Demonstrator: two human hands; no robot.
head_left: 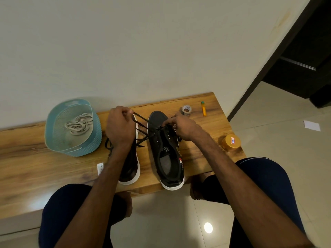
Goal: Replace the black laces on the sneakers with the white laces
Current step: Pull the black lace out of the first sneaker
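Basket: a pale blue basket sits at the left of the wooden bench, against the wall.
White laces: the white laces lie coiled on the basket floor, well apart from both hands.
Label: a small white tag lies on the bench, just beside the left forearm.
Left sneaker: the left sneaker is black with a white sole; the left forearm crosses over it and hides most of its upper.
Left hand: the left hand is closed around one end of the black lace, held up above the left sneaker's toe.
Right sneaker: the right sneaker stands beside the other, heel toward the person, its tongue and opening in plain sight.
Right hand: the right hand pinches the lace at the upper eyelets of the right sneaker, fingertips narrow.
Tape roll: a tape roll rests past the right hand, near the wall.
Orange tube: an orange tube with a green cap lies right of the tape.
Jar: an orange-lidded jar stands at the bench's right edge.
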